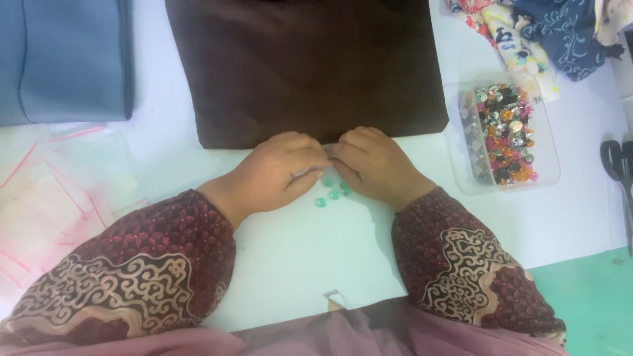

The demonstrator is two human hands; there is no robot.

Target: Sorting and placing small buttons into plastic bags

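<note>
The fingers [308, 173] of the left hand [277, 173] curl inward and pinch together at their tips; something small may sit between them, but it is too small to tell. The fingers [343, 158] of the right hand [372, 163] are bent the same way, tips meeting the left hand's, knuckles raised. Both palms face down, wrists low on the white worktop [297, 257], patterned maroon sleeves [151, 264] angling in from either side. Green beads [333, 191] lie just beneath the fingertips. Just beyond the knuckles lies a dark brown cloth [310, 66]. Off past the right hand stands a clear tray of mixed beads [504, 135].
</note>
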